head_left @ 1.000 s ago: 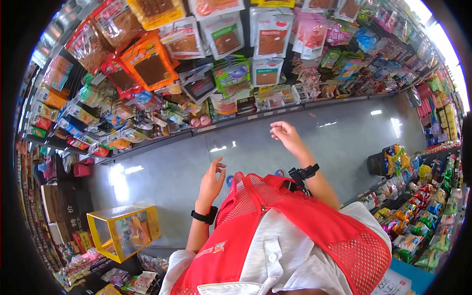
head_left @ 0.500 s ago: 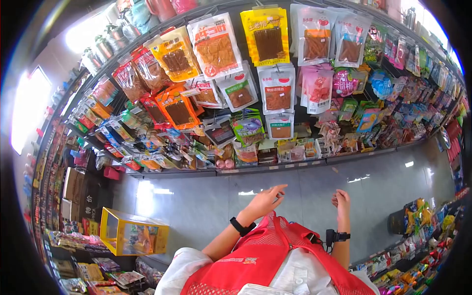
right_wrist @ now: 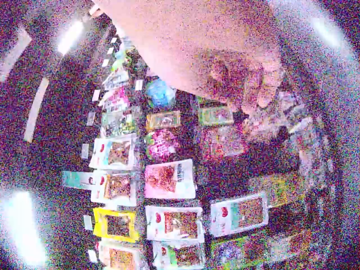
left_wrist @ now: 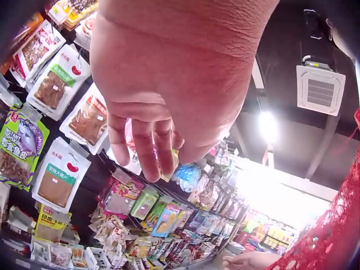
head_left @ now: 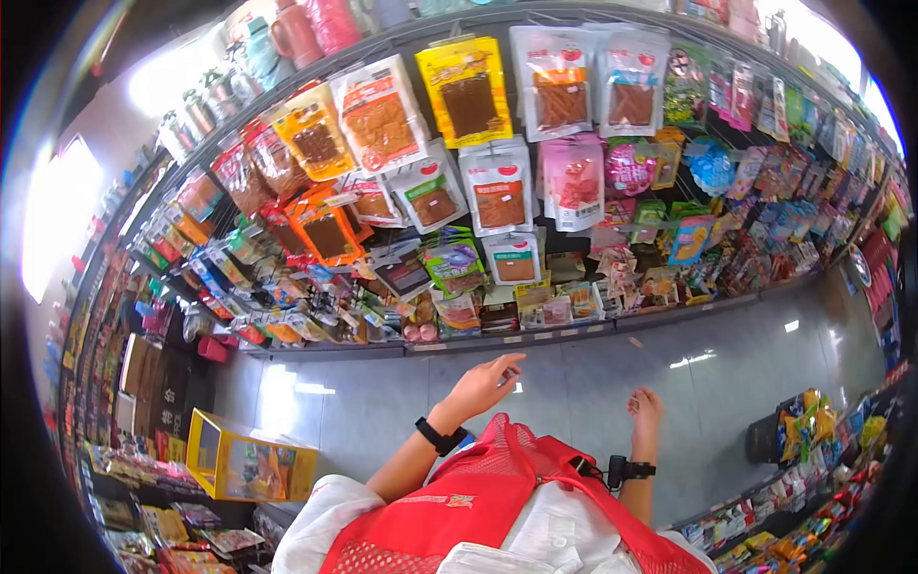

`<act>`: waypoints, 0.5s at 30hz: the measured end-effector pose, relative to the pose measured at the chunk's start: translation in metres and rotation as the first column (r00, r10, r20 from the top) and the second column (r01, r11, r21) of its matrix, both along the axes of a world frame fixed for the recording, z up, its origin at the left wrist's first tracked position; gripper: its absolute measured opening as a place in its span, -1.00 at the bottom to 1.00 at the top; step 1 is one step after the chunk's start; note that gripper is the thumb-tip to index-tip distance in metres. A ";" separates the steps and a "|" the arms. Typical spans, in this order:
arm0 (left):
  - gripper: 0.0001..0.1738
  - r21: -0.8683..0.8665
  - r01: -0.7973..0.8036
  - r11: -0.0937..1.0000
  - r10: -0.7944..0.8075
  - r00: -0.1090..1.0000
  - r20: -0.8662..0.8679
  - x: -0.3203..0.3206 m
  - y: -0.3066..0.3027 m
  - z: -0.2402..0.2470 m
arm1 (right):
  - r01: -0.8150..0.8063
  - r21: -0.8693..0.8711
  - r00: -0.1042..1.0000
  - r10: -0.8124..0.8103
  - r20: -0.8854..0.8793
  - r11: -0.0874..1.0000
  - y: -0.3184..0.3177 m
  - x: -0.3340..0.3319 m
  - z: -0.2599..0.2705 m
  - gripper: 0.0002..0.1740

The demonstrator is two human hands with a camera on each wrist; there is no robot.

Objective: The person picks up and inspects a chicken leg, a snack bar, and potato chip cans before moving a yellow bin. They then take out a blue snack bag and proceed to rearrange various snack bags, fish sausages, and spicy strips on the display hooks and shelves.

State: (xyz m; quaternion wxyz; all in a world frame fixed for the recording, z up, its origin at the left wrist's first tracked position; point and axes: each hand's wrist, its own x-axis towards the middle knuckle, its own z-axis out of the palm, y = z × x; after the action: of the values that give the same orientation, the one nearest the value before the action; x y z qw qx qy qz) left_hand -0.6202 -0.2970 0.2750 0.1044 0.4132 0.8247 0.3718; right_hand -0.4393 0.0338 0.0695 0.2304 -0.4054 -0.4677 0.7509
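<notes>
My left hand (head_left: pixel 478 387) is held out in front of the red vest (head_left: pixel 516 469), its fingers loosely extended and nothing in them. To the right, my right hand (head_left: pixel 645 407) hangs over the floor with loosely bent fingers and holds nothing. Both hands stay apart from the snack rack ahead. On it hang a yellow snack packet (head_left: pixel 467 91), a white packet with an orange label (head_left: pixel 499 188), a pink packet (head_left: pixel 574 182) and a white packet with a green label (left_wrist: pixel 54 175). The left wrist view shows the palm side of my left hand (left_wrist: pixel 174 84) overlapping the packets.
Grey floor (head_left: pixel 574 373) lies between me and the rack's bottom shelf edge (head_left: pixel 516 340). At the left stands a yellow-framed clear box (head_left: pixel 253 459) with packets inside. A dark basket (head_left: pixel 762 438) of colourful bags sits at the right, beside more snack shelves.
The head view has tilted up, showing more of the rack. My left hand has swung rightward across the vest front, and the right hand has drawn back closer to the body.
</notes>
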 end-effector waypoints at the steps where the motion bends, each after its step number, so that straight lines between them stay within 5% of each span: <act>1: -0.50 -0.009 -0.004 1.000 0.004 1.000 0.008 0.004 0.001 0.001 | 0.012 -0.004 1.000 -0.012 -0.024 1.000 -0.001 -0.001 0.004 -0.73; 7: -0.53 -0.071 0.000 0.997 0.004 0.999 0.053 0.015 0.011 0.005 | -0.043 0.001 0.995 0.043 -0.089 0.999 0.000 -0.008 0.012 -0.73; 15: -0.55 -0.098 0.103 0.990 -0.099 0.994 0.036 0.008 0.041 0.006 | 0.100 -0.026 0.988 -0.102 -0.116 0.995 0.008 0.014 0.012 -0.78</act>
State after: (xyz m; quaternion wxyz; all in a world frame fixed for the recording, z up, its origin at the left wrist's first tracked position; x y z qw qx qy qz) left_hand -0.6119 -0.2563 0.2813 0.1565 0.4428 0.8185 0.3309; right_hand -0.4249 0.0417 0.0810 0.2913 -0.3861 -0.4246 0.7654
